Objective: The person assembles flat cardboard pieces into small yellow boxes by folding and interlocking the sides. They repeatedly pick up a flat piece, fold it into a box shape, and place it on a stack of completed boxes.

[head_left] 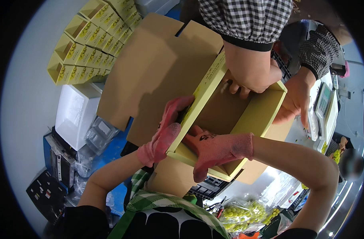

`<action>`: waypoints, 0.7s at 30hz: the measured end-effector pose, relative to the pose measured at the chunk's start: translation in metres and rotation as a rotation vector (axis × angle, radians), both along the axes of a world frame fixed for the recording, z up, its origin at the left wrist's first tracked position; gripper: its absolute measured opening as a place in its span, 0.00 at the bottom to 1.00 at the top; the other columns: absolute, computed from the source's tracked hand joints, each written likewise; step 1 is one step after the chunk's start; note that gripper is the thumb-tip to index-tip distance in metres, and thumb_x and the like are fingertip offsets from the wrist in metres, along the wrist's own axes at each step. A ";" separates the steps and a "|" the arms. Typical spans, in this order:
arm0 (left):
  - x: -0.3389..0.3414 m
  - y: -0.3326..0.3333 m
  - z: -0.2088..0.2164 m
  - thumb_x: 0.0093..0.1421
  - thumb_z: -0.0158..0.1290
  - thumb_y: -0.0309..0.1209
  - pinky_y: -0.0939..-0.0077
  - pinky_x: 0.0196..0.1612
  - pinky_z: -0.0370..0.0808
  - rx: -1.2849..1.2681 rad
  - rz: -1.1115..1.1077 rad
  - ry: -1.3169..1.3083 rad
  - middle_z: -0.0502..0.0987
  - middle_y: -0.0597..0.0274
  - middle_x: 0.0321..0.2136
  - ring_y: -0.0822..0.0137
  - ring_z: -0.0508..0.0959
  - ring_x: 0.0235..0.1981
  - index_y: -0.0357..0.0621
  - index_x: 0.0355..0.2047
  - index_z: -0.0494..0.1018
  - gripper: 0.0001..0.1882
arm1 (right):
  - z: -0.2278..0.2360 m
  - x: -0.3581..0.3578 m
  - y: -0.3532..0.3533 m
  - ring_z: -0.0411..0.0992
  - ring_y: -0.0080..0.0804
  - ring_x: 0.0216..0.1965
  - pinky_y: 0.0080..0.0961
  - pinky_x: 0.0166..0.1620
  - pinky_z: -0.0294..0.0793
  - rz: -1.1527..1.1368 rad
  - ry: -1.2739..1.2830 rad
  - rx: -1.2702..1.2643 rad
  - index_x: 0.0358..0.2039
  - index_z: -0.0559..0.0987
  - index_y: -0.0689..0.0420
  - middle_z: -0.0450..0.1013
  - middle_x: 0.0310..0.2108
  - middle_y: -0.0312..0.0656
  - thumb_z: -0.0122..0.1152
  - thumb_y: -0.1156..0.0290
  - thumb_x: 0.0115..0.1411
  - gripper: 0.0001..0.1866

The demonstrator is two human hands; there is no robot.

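Note:
A yellow open-topped cardboard box [251,115] with a brown inside lies tilted in the middle, over a large flat brown cardboard sheet. My left hand [164,131], in a pink work glove, presses on the outside of the box's left wall near its near corner. My right hand [220,149], gloved the same way, grips the near wall, its fingers partly hidden inside and its thumb over the edge. Across from me, a person in checked sleeves has one bare hand [249,81] inside the far end and the other [295,99] outside the right wall.
The brown cardboard sheet [134,79] spreads to the left. Stacked yellow boxes [86,47] stand along the left wall above a white foam box [76,113] and clear plastic trays [100,133]. Bagged green grapes [242,215] sit at the near right; a scale [323,101] stands farther right.

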State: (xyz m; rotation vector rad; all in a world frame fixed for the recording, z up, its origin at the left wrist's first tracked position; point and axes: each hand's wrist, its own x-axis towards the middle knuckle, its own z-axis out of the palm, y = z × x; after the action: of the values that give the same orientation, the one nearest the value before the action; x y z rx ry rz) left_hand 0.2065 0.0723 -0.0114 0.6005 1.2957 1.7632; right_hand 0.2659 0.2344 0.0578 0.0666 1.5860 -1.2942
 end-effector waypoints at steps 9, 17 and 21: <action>-0.004 -0.001 0.001 0.61 0.36 0.50 0.65 0.63 0.49 -0.074 -0.079 0.133 0.53 0.49 0.59 0.57 0.57 0.60 0.34 0.62 0.49 0.37 | -0.006 -0.006 0.001 0.60 0.49 0.54 0.32 0.57 0.61 0.092 0.096 -0.015 0.55 0.63 0.63 0.59 0.52 0.55 0.64 0.66 0.30 0.45; -0.024 0.007 -0.024 0.64 0.39 0.49 0.68 0.62 0.54 -0.035 0.341 0.311 0.60 0.54 0.57 0.62 0.62 0.57 0.36 0.60 0.55 0.33 | 0.017 0.020 -0.019 0.63 0.52 0.52 0.36 0.54 0.66 -0.009 0.338 0.295 0.49 0.68 0.68 0.64 0.46 0.57 0.57 0.69 0.39 0.33; 0.022 0.061 -0.035 0.63 0.39 0.48 0.66 0.62 0.54 -0.070 0.582 0.302 0.61 0.51 0.56 0.58 0.62 0.57 0.36 0.59 0.56 0.32 | 0.008 0.037 -0.009 0.66 0.50 0.50 0.36 0.54 0.66 -0.090 0.511 0.177 0.44 0.73 0.65 0.66 0.46 0.56 0.54 0.73 0.42 0.25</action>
State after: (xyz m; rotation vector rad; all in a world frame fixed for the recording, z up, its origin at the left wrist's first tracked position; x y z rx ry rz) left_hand 0.2281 0.1336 -0.0466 0.4906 1.8743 2.1318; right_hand 0.3025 0.2256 0.0660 -0.0919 2.1531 -1.3017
